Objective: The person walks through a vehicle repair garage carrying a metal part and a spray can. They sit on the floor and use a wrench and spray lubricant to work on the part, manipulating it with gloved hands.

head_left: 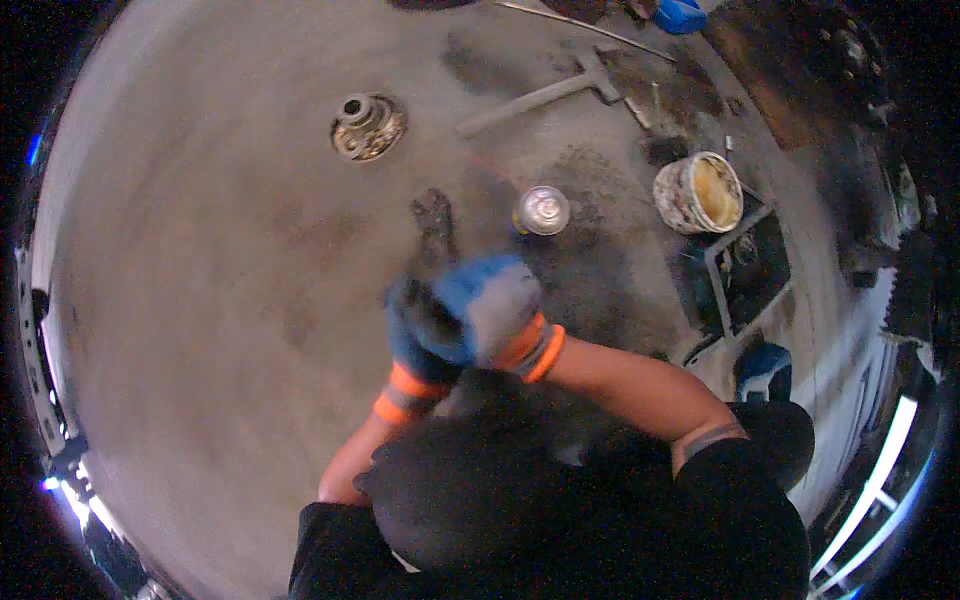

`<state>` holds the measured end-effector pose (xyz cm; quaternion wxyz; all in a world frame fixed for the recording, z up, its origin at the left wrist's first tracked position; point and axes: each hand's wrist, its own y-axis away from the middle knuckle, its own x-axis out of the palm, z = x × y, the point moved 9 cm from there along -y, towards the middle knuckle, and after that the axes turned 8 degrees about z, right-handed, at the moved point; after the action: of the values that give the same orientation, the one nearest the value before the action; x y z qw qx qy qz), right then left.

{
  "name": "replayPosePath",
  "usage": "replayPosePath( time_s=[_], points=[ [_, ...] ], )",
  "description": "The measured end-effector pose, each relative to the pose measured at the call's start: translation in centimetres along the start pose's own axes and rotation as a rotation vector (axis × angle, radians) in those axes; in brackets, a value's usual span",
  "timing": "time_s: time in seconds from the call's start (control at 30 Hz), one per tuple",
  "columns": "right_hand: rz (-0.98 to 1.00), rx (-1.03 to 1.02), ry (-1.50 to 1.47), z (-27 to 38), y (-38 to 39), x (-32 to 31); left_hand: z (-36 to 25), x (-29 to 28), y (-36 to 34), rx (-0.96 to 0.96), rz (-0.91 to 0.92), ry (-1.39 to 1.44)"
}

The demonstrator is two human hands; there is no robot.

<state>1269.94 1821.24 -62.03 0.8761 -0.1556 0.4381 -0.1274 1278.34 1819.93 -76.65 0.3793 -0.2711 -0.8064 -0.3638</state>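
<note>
My knees and dark clothes fill the bottom of the view. Just above them my two gloved hands meet over the concrete floor [200,300]. My left hand [415,335] is curled shut around a dark greasy part [432,310], though motion blur keeps me from telling what the part is. My right hand [495,305] lies over it from the right, its fingers [460,290] bent down and pressing on the same part.

Just beyond my hands stands a spray can [542,210] on a dark oily patch, with a black smear to its left. To the right sits a dirty bucket [698,192] beside a metal frame [745,265]. Farther off, a round metal hub [367,126] rests on the floor to the left, and a hammer [545,95] lies farthest away.
</note>
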Motion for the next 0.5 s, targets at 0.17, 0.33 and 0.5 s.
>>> replayPosePath(
  time_s=[0.17,0.33,0.5],
  points=[
    [0.102,-0.134,0.031,-0.9,0.4,2.3,-1.5,2.1,-0.3,0.182,0.153,-0.985],
    [0.431,-0.227,0.089,-1.0,1.0,4.5,-2.3,9.0,0.7,0.55,0.343,-1.745],
    [0.399,-0.154,0.049,-2.4,1.9,5.8,-1.4,11.8,0.6,0.574,0.504,-1.884]
  ],
)
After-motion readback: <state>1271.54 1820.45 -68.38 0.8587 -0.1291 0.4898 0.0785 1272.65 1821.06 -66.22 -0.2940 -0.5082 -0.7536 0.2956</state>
